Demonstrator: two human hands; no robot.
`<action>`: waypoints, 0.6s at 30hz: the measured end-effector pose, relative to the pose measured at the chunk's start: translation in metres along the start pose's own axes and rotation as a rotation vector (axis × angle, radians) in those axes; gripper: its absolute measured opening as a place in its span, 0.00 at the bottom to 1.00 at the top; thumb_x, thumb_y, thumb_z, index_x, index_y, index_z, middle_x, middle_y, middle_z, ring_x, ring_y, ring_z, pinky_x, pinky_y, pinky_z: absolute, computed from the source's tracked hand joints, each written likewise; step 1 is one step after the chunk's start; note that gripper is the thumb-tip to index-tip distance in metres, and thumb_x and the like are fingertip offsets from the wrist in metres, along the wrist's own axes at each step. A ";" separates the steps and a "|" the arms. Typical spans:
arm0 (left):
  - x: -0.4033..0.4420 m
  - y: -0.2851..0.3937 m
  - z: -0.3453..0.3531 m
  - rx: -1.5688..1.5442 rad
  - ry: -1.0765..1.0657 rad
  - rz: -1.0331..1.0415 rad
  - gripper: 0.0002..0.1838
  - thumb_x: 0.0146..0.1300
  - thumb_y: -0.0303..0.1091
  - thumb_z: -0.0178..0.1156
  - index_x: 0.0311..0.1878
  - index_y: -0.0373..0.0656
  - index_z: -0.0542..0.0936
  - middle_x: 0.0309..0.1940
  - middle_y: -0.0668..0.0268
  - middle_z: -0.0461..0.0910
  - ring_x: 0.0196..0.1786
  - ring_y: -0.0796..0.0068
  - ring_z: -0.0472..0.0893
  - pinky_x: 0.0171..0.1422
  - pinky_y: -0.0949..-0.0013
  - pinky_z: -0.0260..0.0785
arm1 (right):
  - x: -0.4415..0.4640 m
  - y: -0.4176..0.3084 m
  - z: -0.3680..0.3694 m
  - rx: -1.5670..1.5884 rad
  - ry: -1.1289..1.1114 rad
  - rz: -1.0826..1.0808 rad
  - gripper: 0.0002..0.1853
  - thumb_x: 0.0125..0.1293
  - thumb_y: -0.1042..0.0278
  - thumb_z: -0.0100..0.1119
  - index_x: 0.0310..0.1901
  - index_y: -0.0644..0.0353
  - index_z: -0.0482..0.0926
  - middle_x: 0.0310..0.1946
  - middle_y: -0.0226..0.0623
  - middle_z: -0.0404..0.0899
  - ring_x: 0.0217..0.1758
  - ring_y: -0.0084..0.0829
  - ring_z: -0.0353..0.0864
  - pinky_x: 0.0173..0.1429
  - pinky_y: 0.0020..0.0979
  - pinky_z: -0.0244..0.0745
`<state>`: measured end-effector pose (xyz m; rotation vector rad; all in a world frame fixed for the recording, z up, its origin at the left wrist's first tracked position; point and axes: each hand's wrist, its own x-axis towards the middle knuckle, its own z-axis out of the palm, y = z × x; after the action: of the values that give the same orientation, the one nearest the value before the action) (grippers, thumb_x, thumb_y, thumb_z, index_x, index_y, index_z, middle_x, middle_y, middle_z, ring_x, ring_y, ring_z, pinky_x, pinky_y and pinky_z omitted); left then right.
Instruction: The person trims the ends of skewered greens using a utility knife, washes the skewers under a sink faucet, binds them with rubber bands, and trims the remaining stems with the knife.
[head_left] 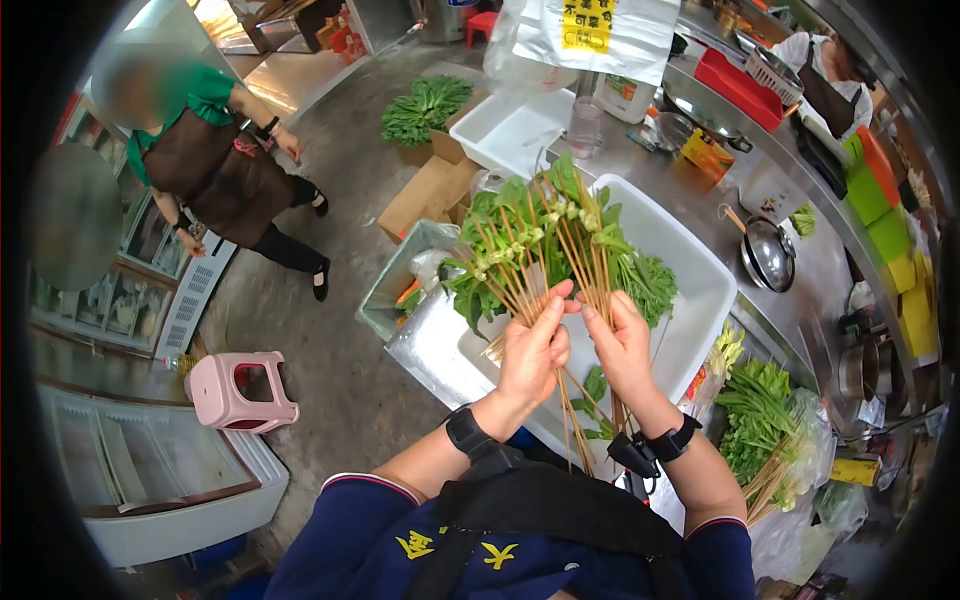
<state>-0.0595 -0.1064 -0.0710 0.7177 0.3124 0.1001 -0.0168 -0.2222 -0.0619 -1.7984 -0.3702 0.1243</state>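
My left hand (534, 352) is closed around a bunch of thin wooden skewers threaded with leafy greens (497, 240). Beside it, my right hand (622, 345) grips a second bunch of skewered greens (588, 215). Both bunches fan out away from me, leaves at the far end, with bare stick ends poking out below my hands. The fingertips of the two hands nearly meet. Under them is a white plastic tub (700, 285), where more frilly greens (645, 283) lie; how many skewers each hand holds is hard to make out.
More skewered greens (755, 415) lie on the right. A metal counter carries a strainer (768, 253) and a red basket (738, 88). A pink stool (240, 390) stands on the floor at left. A person in a brown apron (215, 165) is nearby; another person (825, 80) is at upper right.
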 end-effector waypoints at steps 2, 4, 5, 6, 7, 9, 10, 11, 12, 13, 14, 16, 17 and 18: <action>-0.001 -0.003 0.001 -0.001 0.028 0.005 0.17 0.66 0.36 0.50 0.55 0.38 0.70 0.32 0.71 0.74 0.16 0.90 0.58 0.18 0.83 0.48 | -0.003 0.005 0.006 -0.078 0.024 -0.195 0.08 0.61 0.71 0.52 0.39 0.65 0.76 0.29 0.37 0.70 0.31 0.31 0.70 0.37 0.28 0.65; -0.003 -0.005 0.002 -0.004 0.033 0.012 0.16 0.65 0.35 0.52 0.54 0.39 0.71 0.29 0.73 0.73 0.17 0.90 0.59 0.18 0.84 0.48 | -0.008 0.006 0.010 -0.088 0.043 -0.199 0.08 0.61 0.71 0.52 0.39 0.65 0.75 0.30 0.40 0.70 0.32 0.36 0.71 0.37 0.30 0.66; -0.002 -0.008 -0.001 -0.002 0.018 0.002 0.16 0.64 0.35 0.54 0.52 0.39 0.72 0.28 0.74 0.72 0.18 0.91 0.60 0.18 0.84 0.48 | -0.010 0.005 0.013 -0.094 0.053 -0.174 0.08 0.62 0.71 0.51 0.39 0.65 0.74 0.30 0.41 0.71 0.32 0.37 0.72 0.37 0.31 0.66; -0.002 -0.009 -0.002 0.000 0.003 -0.008 0.15 0.63 0.35 0.55 0.51 0.40 0.72 0.26 0.75 0.71 0.18 0.91 0.60 0.18 0.84 0.49 | -0.012 0.005 0.014 -0.099 0.062 -0.150 0.08 0.62 0.71 0.50 0.39 0.65 0.74 0.30 0.42 0.71 0.32 0.39 0.72 0.38 0.32 0.67; -0.002 -0.009 -0.002 0.000 0.003 -0.006 0.15 0.63 0.35 0.55 0.51 0.40 0.72 0.26 0.75 0.71 0.18 0.91 0.60 0.18 0.84 0.49 | -0.013 0.004 0.014 -0.127 0.039 -0.088 0.08 0.64 0.70 0.48 0.39 0.65 0.73 0.30 0.44 0.71 0.32 0.41 0.72 0.37 0.34 0.67; -0.003 -0.010 0.002 -0.013 0.060 -0.037 0.13 0.62 0.34 0.57 0.47 0.40 0.74 0.23 0.77 0.69 0.19 0.92 0.61 0.18 0.85 0.49 | -0.015 0.001 0.015 -0.121 0.044 -0.084 0.08 0.64 0.70 0.47 0.38 0.65 0.73 0.29 0.44 0.71 0.31 0.41 0.72 0.37 0.35 0.67; -0.004 -0.010 0.002 -0.015 0.061 -0.037 0.13 0.62 0.34 0.57 0.47 0.40 0.74 0.23 0.77 0.69 0.19 0.92 0.61 0.18 0.85 0.49 | -0.016 0.000 0.015 -0.115 0.050 -0.078 0.08 0.65 0.70 0.46 0.37 0.65 0.73 0.28 0.43 0.71 0.31 0.41 0.72 0.36 0.35 0.67; -0.003 -0.009 0.003 -0.021 0.052 -0.044 0.11 0.61 0.34 0.58 0.45 0.40 0.75 0.23 0.77 0.69 0.19 0.92 0.61 0.18 0.85 0.50 | -0.017 -0.002 0.015 -0.115 0.048 -0.078 0.08 0.65 0.70 0.46 0.37 0.65 0.73 0.28 0.43 0.71 0.31 0.41 0.72 0.36 0.35 0.67; -0.003 -0.008 0.004 -0.027 0.041 -0.051 0.10 0.61 0.33 0.58 0.43 0.40 0.75 0.23 0.77 0.70 0.19 0.92 0.62 0.18 0.85 0.50 | -0.017 -0.003 0.015 -0.088 0.012 -0.070 0.09 0.65 0.69 0.46 0.36 0.66 0.73 0.28 0.43 0.71 0.30 0.41 0.72 0.35 0.35 0.67; -0.002 -0.008 0.002 -0.027 0.040 -0.050 0.10 0.61 0.33 0.58 0.43 0.40 0.75 0.23 0.77 0.70 0.19 0.92 0.62 0.18 0.85 0.50 | -0.017 -0.003 0.014 -0.063 -0.024 -0.064 0.09 0.65 0.69 0.46 0.35 0.66 0.73 0.27 0.43 0.71 0.29 0.41 0.72 0.35 0.36 0.67; -0.001 -0.008 0.000 -0.020 0.026 -0.065 0.08 0.60 0.33 0.59 0.41 0.41 0.76 0.23 0.77 0.70 0.19 0.92 0.62 0.17 0.86 0.50 | -0.017 -0.001 0.014 -0.065 -0.024 -0.064 0.09 0.65 0.69 0.46 0.35 0.66 0.73 0.27 0.43 0.71 0.29 0.41 0.72 0.35 0.36 0.67; 0.000 -0.007 -0.005 -0.014 0.011 -0.080 0.07 0.60 0.32 0.59 0.39 0.41 0.76 0.23 0.78 0.70 0.20 0.92 0.63 0.17 0.86 0.50 | -0.018 0.008 0.014 -0.097 -0.074 -0.101 0.09 0.65 0.69 0.46 0.34 0.66 0.73 0.26 0.42 0.72 0.29 0.39 0.73 0.34 0.34 0.67; -0.001 -0.007 -0.007 -0.012 0.015 -0.093 0.06 0.60 0.31 0.59 0.38 0.41 0.76 0.25 0.76 0.71 0.21 0.91 0.63 0.18 0.85 0.50 | -0.019 0.008 0.013 -0.097 -0.074 -0.101 0.09 0.65 0.69 0.46 0.34 0.66 0.73 0.26 0.42 0.72 0.29 0.39 0.73 0.34 0.34 0.67; -0.001 -0.006 -0.007 -0.010 0.020 -0.106 0.06 0.60 0.31 0.58 0.38 0.40 0.76 0.26 0.75 0.72 0.23 0.91 0.64 0.18 0.85 0.49 | -0.019 0.008 0.012 -0.152 -0.064 -0.124 0.09 0.65 0.69 0.46 0.34 0.66 0.73 0.27 0.42 0.72 0.30 0.38 0.73 0.34 0.33 0.67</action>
<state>-0.0630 -0.1060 -0.0797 0.6894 0.3680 0.0085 -0.0368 -0.2189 -0.0745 -1.9187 -0.5475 0.0681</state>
